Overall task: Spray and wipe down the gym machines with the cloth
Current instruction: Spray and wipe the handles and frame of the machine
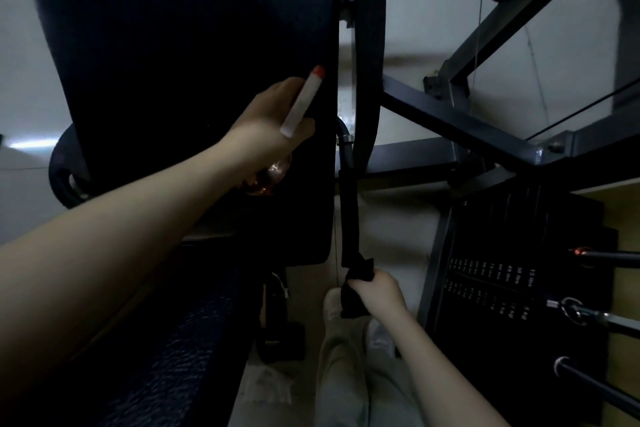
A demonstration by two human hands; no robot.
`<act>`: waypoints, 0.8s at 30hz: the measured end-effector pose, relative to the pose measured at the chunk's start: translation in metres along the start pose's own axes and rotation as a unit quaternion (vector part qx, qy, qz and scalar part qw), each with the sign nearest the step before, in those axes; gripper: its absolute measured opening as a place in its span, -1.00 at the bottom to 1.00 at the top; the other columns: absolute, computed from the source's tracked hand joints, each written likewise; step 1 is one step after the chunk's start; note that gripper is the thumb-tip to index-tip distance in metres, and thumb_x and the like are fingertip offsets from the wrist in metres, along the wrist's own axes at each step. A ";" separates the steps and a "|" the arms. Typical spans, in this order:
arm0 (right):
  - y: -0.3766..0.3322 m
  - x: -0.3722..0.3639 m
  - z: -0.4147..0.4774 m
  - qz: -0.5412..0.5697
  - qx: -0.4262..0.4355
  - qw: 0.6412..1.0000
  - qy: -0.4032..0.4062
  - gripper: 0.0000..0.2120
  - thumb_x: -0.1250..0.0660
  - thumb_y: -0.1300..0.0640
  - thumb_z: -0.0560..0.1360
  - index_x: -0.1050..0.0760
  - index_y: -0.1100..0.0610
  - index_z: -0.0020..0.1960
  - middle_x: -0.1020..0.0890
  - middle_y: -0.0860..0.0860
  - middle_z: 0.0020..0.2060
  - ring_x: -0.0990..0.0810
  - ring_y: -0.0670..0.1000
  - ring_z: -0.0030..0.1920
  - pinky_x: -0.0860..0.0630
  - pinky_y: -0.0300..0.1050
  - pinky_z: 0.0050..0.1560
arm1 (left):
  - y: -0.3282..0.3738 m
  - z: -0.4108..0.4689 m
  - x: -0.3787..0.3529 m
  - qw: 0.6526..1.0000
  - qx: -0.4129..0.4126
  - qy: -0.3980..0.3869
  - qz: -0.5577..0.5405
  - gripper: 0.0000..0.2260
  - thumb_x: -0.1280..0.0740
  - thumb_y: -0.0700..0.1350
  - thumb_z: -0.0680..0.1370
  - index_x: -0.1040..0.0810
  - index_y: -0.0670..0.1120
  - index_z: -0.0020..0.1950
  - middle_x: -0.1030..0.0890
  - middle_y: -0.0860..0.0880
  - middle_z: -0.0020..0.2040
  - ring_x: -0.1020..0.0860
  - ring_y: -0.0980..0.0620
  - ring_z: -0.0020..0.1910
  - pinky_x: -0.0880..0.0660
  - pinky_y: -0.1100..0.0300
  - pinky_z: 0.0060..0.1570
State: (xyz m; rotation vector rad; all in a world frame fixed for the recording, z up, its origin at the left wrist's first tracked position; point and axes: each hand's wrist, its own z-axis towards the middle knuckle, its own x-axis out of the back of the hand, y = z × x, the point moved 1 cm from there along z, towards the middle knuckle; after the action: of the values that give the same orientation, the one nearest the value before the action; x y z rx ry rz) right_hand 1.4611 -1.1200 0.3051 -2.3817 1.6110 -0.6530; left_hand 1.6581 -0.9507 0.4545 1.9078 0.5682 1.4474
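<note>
Fingers [356,282] pinching cloth [353,295] on handle [348,211] beside backrest [194,80], weight stack [512,274].

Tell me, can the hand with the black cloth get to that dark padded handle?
Probably yes. The right hand presses the black cloth against the bottom end of the dark padded handle, and nothing visible blocks the way upward.

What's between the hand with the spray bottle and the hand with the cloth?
In the head view, the dark back pad's lower edge and a black handle grip lie between the left hand and right hand.
</note>
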 end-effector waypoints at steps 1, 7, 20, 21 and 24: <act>-0.002 0.003 -0.002 0.017 0.002 1.000 0.008 -0.81 -0.33 0.09 0.50 -0.52 0.19 0.03 -0.59 0.06 -0.10 -0.58 0.09 -0.03 -0.55 0.02 0.06 | 0.001 -0.002 -0.001 1.000 -0.008 -0.007 0.018 -0.69 -0.33 -0.14 0.48 -0.44 -0.08 0.20 -0.51 -0.03 0.06 -0.52 -0.03 0.01 -0.42 0.14 -0.11; -0.024 0.023 -0.031 0.085 0.065 0.993 0.054 -0.53 -0.29 0.14 0.54 -0.29 0.10 0.42 -0.51 0.11 0.21 -0.50 0.13 0.22 -0.48 -0.06 0.17 | 0.023 -0.025 0.002 0.970 -0.124 -0.073 0.196 -0.43 -0.34 -0.16 0.52 -0.21 -0.14 0.49 -0.42 -0.15 0.27 -0.45 -0.09 0.21 -0.43 0.16 0.06; -0.086 0.061 -0.103 0.096 0.153 0.981 0.074 -0.55 -0.29 0.28 0.52 -0.35 0.12 0.39 -0.53 0.08 0.18 -0.50 0.01 0.09 -0.42 -0.18 0.05 | 0.046 -0.077 0.060 0.949 -0.121 -0.067 0.285 -0.43 -0.32 0.00 0.50 -0.24 -0.16 0.43 -0.36 -0.07 0.33 -0.55 -0.11 0.04 -0.54 0.05 -0.11; -0.091 0.063 -0.107 0.099 0.160 0.979 0.072 -0.55 -0.29 0.29 0.52 -0.35 0.12 0.39 -0.54 0.08 0.19 -0.50 0.00 0.09 -0.42 -0.18 0.05 | 0.043 -0.080 0.071 0.956 -0.102 -0.061 0.268 -0.41 -0.27 0.06 0.49 -0.21 -0.15 0.44 -0.34 -0.06 0.32 -0.55 -0.12 0.04 -0.54 0.00 -0.12; -0.108 0.065 -0.120 0.103 0.177 0.976 0.073 -0.52 -0.32 0.28 0.51 -0.34 0.12 0.40 -0.54 0.08 0.20 -0.51 0.02 0.11 -0.47 -0.12 0.10 | 0.040 -0.093 0.103 0.974 -0.055 -0.021 0.218 -0.33 -0.13 0.14 0.42 -0.16 -0.15 0.46 -0.37 -0.05 0.26 -0.50 -0.10 0.11 -0.53 -0.04 -0.03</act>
State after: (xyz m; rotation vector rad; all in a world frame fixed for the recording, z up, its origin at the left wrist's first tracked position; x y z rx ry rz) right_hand 1.5161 -1.1273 0.4702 -1.9239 1.6094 -0.9971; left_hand 1.5967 -0.8844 0.5673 2.0511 0.0422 1.6595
